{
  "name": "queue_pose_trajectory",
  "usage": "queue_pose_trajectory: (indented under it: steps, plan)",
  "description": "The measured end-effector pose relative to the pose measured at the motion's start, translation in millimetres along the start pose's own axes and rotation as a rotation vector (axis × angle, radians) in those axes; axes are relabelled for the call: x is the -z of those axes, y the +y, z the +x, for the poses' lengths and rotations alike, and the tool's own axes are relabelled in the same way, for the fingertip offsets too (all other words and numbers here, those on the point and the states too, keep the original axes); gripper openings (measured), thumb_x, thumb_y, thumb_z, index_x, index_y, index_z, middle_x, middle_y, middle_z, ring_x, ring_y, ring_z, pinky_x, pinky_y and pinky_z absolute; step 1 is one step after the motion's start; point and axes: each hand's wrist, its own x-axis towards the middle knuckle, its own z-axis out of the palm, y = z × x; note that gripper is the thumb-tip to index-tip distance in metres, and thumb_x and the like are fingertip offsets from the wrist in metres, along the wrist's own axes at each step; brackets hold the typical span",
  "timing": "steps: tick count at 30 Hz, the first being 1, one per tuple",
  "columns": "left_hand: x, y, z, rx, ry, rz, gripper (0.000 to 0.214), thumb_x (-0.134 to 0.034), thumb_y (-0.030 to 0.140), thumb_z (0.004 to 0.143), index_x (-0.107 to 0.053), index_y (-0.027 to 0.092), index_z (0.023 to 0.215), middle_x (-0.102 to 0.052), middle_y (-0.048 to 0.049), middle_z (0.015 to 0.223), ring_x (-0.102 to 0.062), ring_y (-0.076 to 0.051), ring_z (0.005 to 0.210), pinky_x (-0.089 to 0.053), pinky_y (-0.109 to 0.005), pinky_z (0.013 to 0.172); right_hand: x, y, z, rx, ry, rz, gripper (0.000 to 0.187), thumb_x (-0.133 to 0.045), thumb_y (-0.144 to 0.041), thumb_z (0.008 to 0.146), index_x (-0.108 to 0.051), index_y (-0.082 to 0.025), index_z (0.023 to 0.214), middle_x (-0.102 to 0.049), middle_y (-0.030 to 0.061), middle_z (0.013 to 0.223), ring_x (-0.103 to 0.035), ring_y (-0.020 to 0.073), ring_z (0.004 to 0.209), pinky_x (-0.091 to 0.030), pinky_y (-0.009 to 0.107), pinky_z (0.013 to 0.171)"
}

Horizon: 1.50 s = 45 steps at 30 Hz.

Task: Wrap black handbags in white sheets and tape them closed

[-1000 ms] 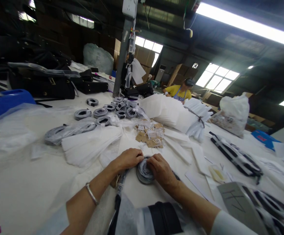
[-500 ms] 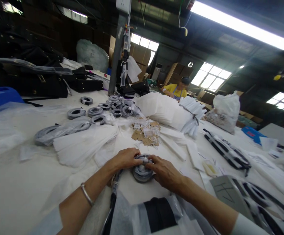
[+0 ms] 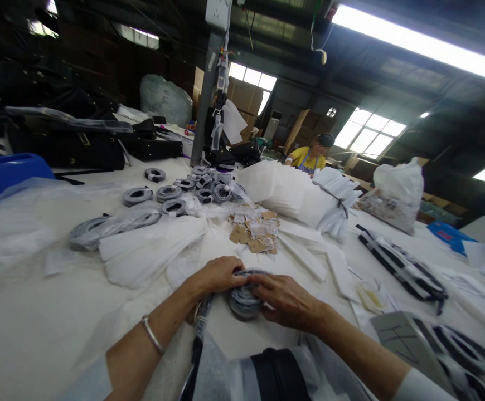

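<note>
A coiled grey strap (image 3: 246,302), wrapped in clear plastic, lies on the white table in front of me. My left hand (image 3: 222,274) grips its left side with curled fingers. From the right, my right hand (image 3: 283,298) holds the coil with its fingers over the top edge. The fingers hide part of the coil. Below it, close to my body, is a black item in clear plastic (image 3: 276,374). A dark strap partly in plastic (image 3: 200,328) runs down beside my left wrist.
Several wrapped grey coils (image 3: 169,193) lie back left. Brown tags (image 3: 253,234) are piled ahead, beside white foam sheets (image 3: 150,245). Black bags (image 3: 64,139) are stacked at far left near a blue bin (image 3: 14,177). A person in yellow (image 3: 307,159) sits beyond the table.
The view has shifted slightly. My right hand's fingers have moved further over the coil, and both hands still hold it.
</note>
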Motion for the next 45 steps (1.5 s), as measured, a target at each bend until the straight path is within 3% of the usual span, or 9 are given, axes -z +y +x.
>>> queue_pose_trajectory:
  steps: [8,13,17,24,28,32,36,40,45]
  plan:
    - [0.5,-6.8,3.0,-0.016,-0.043,-0.045,0.030,-0.051,0.042,0.085,-0.070,0.024,0.098,-0.073,0.0003,0.093,-0.064,-0.018,0.085,-0.043,-0.024,0.070,29.4,2.0,28.8,-0.138,-0.061,0.019,0.025,-0.062,-0.017,0.078,-0.062,-0.018,0.103,-0.067,0.0052,0.094,-0.064,0.0195,0.084,-0.048,0.028,0.074]
    - [-0.6,-3.2,1.1,0.009,-0.025,-0.004,0.028,-0.053,0.040,0.082,-0.070,0.025,0.098,-0.073,0.0001,0.094,-0.064,-0.019,0.086,-0.043,-0.026,0.069,34.1,-2.4,27.8,-0.149,-0.122,0.091,0.034,-0.065,-0.017,0.075,-0.062,-0.020,0.109,-0.064,0.0048,0.106,-0.063,0.0198,0.091,-0.048,0.028,0.077]
    - [-0.6,1.8,-0.4,0.025,-0.025,0.025,0.027,-0.056,0.038,0.078,-0.069,0.027,0.099,-0.073,-0.0001,0.099,-0.065,-0.021,0.090,-0.043,-0.027,0.071,21.1,-6.9,12.8,-0.152,-0.108,0.084,0.052,-0.073,-0.024,0.071,-0.056,-0.023,0.120,-0.056,0.0070,0.125,-0.060,0.0226,0.104,-0.049,0.032,0.085]
    - [-1.4,3.5,-1.5,0.018,-0.031,0.071,0.029,-0.055,0.038,0.078,-0.068,0.028,0.102,-0.072,-0.0010,0.104,-0.065,-0.022,0.094,-0.045,-0.028,0.074,3.4,-11.9,8.1,-0.184,-0.045,0.058,0.026,-0.067,-0.019,0.080,-0.061,-0.022,0.106,-0.058,0.0063,0.126,-0.062,0.0208,0.104,-0.051,0.031,0.087]
    - [-1.5,3.8,-2.9,0.029,-0.018,0.095,0.029,-0.056,0.037,0.078,-0.068,0.028,0.102,-0.072,-0.0010,0.103,-0.066,-0.022,0.094,-0.046,-0.028,0.073,-2.4,-14.1,11.2,-0.149,0.013,0.025,0.031,-0.054,-0.008,0.080,-0.059,-0.021,0.108,-0.063,0.0062,0.119,-0.062,0.0193,0.104,-0.051,0.029,0.089]
    - [-4.7,5.1,-4.2,0.033,-0.001,0.108,0.030,-0.057,0.038,0.076,-0.068,0.028,0.102,-0.072,-0.0019,0.104,-0.066,-0.024,0.094,-0.047,-0.029,0.074,-19.6,-13.3,5.5,-0.159,0.090,-0.029,0.038,-0.056,-0.004,0.070,-0.060,-0.021,0.103,-0.061,0.0067,0.126,-0.063,0.0211,0.105,-0.052,0.030,0.089]
    - [-9.0,6.1,-5.8,0.029,0.011,0.123,0.031,-0.059,0.041,0.075,-0.067,0.029,0.103,-0.071,-0.0027,0.105,-0.066,-0.026,0.096,-0.048,-0.031,0.077,-44.9,-5.5,1.5,-0.059,0.222,-0.210,0.024,-0.056,-0.005,0.070,-0.059,-0.020,0.090,-0.066,0.0078,0.119,-0.068,0.0205,0.088,-0.055,0.029,0.077]
    - [-10.8,5.6,-6.8,0.029,0.021,0.155,0.030,-0.058,0.040,0.075,-0.068,0.028,0.101,-0.071,-0.0037,0.105,-0.066,-0.026,0.095,-0.048,-0.032,0.076,-57.2,3.7,6.5,0.076,0.395,-0.316,0.017,-0.050,-0.010,0.084,-0.056,-0.020,0.096,-0.070,0.0070,0.107,-0.067,0.0154,0.071,-0.051,0.022,0.060]
    - [-11.9,6.0,-6.8,0.039,0.027,0.195,0.029,-0.058,0.040,0.076,-0.067,0.027,0.100,-0.071,-0.0037,0.103,-0.065,-0.025,0.094,-0.048,-0.030,0.075,-73.9,16.7,9.5,-0.070,0.359,-0.305,0.018,-0.056,-0.018,0.088,-0.058,-0.028,0.103,-0.070,-0.0012,0.104,-0.065,0.0103,0.060,-0.045,0.017,0.049]
